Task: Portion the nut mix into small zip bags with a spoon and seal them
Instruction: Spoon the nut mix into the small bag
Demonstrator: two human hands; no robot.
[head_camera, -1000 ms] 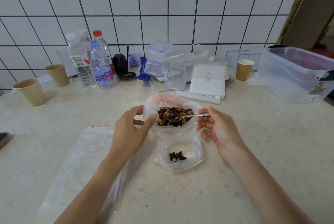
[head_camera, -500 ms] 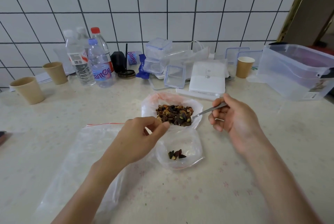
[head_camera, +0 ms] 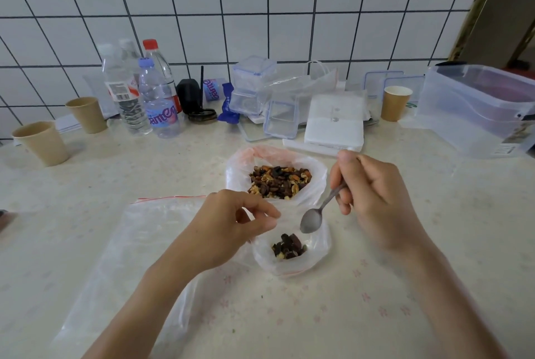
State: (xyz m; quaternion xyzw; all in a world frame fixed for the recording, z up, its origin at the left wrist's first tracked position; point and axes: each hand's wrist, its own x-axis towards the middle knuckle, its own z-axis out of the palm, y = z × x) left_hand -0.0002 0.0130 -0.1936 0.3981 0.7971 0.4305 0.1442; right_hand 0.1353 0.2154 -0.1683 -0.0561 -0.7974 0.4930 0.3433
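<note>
Since half a second ago the right hand [head_camera: 373,199] has swung the small metal spoon [head_camera: 318,211] from beside the nut pile down to the small clear zip bag [head_camera: 292,251], and the heap of nuts in that bag has grown.

On the pale speckled desk [head_camera: 434,243] a large empty clear zip bag with a red seal strip [head_camera: 139,243] lies flat to the left, partly under the left forearm. Beyond the hands sits a rolled-open clear plastic bag [head_camera: 278,164] holding the brown and tan nut mix [head_camera: 279,182]. Just nearer than it stands the small bag, its mouth open upward, with a small dark heap of nuts [head_camera: 288,245] at its bottom.

Curled fingers and thumb of the right hand grip the spoon's handle; the bowl tilts down, empty, just above the small bag's far rim. The left hand [head_camera: 228,228] pinches the small bag's left rim between thumb and forefinger, touching it, with the heap just right of its fingertips.
</note>
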